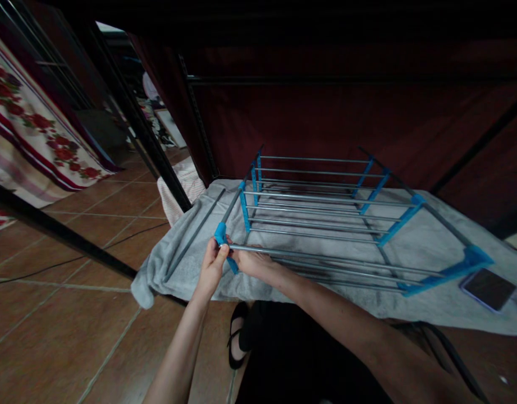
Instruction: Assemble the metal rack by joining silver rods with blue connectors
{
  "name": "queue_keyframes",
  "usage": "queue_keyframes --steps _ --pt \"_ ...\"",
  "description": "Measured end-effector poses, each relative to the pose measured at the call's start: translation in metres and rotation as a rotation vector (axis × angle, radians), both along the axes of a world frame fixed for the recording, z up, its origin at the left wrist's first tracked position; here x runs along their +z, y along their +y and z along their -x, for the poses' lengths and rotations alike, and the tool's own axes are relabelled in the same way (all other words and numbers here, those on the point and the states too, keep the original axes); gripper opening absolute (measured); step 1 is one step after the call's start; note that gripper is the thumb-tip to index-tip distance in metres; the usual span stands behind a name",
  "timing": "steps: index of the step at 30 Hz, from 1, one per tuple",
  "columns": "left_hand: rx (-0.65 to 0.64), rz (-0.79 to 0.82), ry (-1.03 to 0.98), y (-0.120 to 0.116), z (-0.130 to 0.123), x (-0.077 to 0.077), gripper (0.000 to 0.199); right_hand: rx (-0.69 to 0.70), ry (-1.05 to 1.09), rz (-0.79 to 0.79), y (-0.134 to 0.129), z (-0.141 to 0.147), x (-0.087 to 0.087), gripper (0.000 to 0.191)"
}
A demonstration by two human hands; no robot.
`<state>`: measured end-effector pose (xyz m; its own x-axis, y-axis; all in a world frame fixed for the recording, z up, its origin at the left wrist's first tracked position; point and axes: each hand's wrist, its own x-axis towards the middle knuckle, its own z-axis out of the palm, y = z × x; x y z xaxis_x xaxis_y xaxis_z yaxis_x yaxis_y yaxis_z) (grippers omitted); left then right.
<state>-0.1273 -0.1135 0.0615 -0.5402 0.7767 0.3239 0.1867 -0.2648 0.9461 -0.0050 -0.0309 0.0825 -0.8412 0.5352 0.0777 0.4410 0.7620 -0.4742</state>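
Note:
A rack of grey metal rods with blue plastic side pieces (245, 212) lies on a grey blanket (325, 224). At its near left corner, my left hand (211, 262) is closed around a blue corner connector (220, 232), with the thumb at the end of the front rod (309, 255). My right hand (250, 261) reaches in from the right beside it, just under that rod. Its curled fingers are closed on the blue side piece at the same corner, and the fingertips are partly hidden.
A loose grey tube (195, 235) lies on the blanket left of the rack. To the right is a phone (489, 289). Dark metal posts (132, 123) stand at left, a dark red curtain (317, 123) hangs behind, and a black cable (85, 255) crosses the tiled floor.

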Motion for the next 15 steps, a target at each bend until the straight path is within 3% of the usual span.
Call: queue_keyframes --steps 3,15 --pt "-0.01 0.006 0.011 -0.001 0.0 0.001 0.041 0.004 -0.132 0.115 -0.001 0.002 -0.002 0.049" --pt "-0.007 0.007 0.056 -0.002 0.0 0.005 0.039 0.0 -0.227 0.1 -0.002 0.002 -0.02 0.039"
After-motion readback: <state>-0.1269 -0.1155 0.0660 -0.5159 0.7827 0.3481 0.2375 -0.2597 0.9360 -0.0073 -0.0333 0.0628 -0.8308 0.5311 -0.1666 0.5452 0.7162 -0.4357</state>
